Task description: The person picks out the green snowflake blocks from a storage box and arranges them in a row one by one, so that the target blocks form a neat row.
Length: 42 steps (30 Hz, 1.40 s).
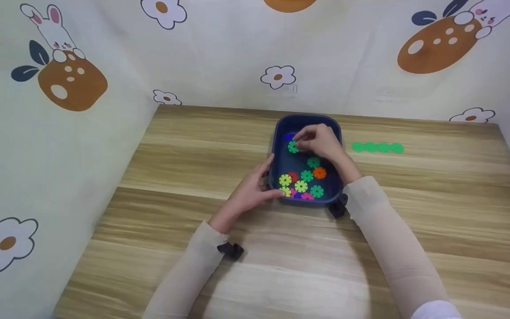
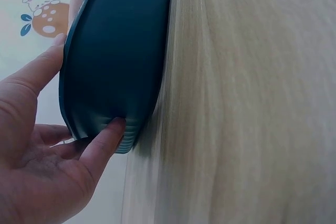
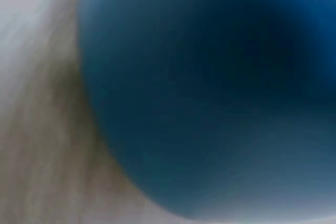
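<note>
A dark blue plastic tub [image 1: 276,146] sits on the table, its outer wall [image 2: 115,51] filling much of the left wrist view. My left hand [image 1: 250,190] holds it by the near-left corner, with the thumb at the rim and other fingers against the side. Inside the tub's far half, my right hand [image 1: 319,141] pinches a green notched disc [image 1: 293,147] by its edge. Below that hand lie more notched discs, among them an orange disc [image 1: 319,173], a yellow disc [image 1: 300,186] and a green disc [image 1: 317,191]. The right wrist view shows only blurred blue tub wall.
Right of the tub, a row of several green discs [image 1: 377,147] lies on the wooden table [image 1: 436,199]. A blue piece [image 1: 289,137] rests near the tub's far end. Printed wall coverings border the table at the back and sides.
</note>
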### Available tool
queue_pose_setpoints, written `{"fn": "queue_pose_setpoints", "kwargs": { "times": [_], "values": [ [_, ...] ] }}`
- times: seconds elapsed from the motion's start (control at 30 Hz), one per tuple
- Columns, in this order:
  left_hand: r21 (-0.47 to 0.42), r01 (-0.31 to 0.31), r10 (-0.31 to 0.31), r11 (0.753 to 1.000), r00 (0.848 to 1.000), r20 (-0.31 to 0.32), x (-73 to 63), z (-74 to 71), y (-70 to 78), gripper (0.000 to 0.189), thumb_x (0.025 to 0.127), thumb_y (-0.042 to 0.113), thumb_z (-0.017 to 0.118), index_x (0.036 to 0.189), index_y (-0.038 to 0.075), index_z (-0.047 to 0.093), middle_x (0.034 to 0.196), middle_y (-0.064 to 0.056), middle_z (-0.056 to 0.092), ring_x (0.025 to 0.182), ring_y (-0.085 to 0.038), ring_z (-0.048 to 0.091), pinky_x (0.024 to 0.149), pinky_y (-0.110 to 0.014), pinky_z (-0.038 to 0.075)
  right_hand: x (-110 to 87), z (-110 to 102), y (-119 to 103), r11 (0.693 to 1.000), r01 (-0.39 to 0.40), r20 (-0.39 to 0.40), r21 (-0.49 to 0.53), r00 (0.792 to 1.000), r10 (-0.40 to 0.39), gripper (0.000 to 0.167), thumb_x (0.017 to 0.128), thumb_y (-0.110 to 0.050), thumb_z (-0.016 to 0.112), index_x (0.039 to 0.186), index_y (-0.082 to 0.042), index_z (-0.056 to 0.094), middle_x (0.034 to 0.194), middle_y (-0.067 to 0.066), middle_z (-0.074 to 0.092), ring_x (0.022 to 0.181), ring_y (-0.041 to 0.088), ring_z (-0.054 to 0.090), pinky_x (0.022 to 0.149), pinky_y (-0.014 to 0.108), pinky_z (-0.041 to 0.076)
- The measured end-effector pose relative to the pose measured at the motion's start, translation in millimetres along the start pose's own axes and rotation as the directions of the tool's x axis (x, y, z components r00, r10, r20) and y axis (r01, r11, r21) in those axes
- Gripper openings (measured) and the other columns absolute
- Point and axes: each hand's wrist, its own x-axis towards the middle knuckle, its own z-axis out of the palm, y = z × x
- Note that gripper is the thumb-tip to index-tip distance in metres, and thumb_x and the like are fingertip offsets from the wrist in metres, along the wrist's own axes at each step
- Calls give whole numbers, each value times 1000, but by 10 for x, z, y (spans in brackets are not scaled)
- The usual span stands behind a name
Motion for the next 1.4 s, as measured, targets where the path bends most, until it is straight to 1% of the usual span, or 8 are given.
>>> {"fn": "queue_pose_setpoints", "kwargs": {
  "times": [0.17,0.43,0.67,0.87,1.03,1.17,1.27,1.4],
  "values": [
    [7,7,-7,1000,1000,-2,-5,6,13,100,85,23,81,161,20,16,166,-13,19,146,-34,38,108,-40,50,-29,-58,-33,999,-1,-35,37,999,2,13,92,-11,71,102,-5,76,95,13,74,79,13,71,78,28,63],
    [30,7,-6,1000,1000,-25,-17,5,19,100,85,23,80,161,20,16,166,-15,18,144,-37,39,103,-38,54,-69,-224,-144,995,21,-40,102,999,-17,19,92,-9,70,107,3,73,96,14,71,78,10,69,76,21,62],
    [52,39,-37,998,999,-38,-10,-8,30,101,84,25,81,161,23,17,168,-12,16,146,-36,37,105,-40,52,-133,-405,-172,993,21,-91,113,996,-10,23,91,-8,71,109,6,72,89,1,71,75,4,66,73,19,61],
    [61,41,-39,997,999,-28,3,-37,41,101,84,24,81,161,21,16,168,-12,16,147,-35,36,107,-41,50,-198,-600,-114,989,41,-131,144,991,-22,25,91,-7,70,110,10,70,87,-5,70,75,4,67,72,17,60],
    [75,45,-43,996,999,-23,-2,-49,64,102,84,20,81,161,20,16,168,-10,17,147,-33,37,107,-41,51,-286,-789,-35,987,21,-156,158,988,4,28,93,-7,68,114,11,68,88,-6,70,78,4,67,73,15,59],
    [95,44,-42,995,999,-25,-3,-44,71,102,83,21,82,161,20,16,168,-10,17,147,-33,37,107,-41,50,-437,-950,-100,974,18,-180,227,983,24,28,92,0,66,114,17,63,84,-7,71,75,4,69,71,16,60],
    [104,37,-35,994,999,-23,3,-37,70,102,83,22,82,161,20,17,168,-10,18,147,-32,37,108,-41,50,-553,-1065,-128,957,31,-205,287,978,30,23,90,4,66,109,18,64,79,-8,71,72,3,70,70,17,61],
    [124,27,-26,992,1000,-12,8,-29,68,102,83,23,82,161,18,16,168,-11,17,147,-32,37,109,-41,49,-609,-1229,72,950,32,-254,311,966,51,16,90,5,67,104,11,69,79,-8,71,72,3,71,69,18,61]
  ]
}}
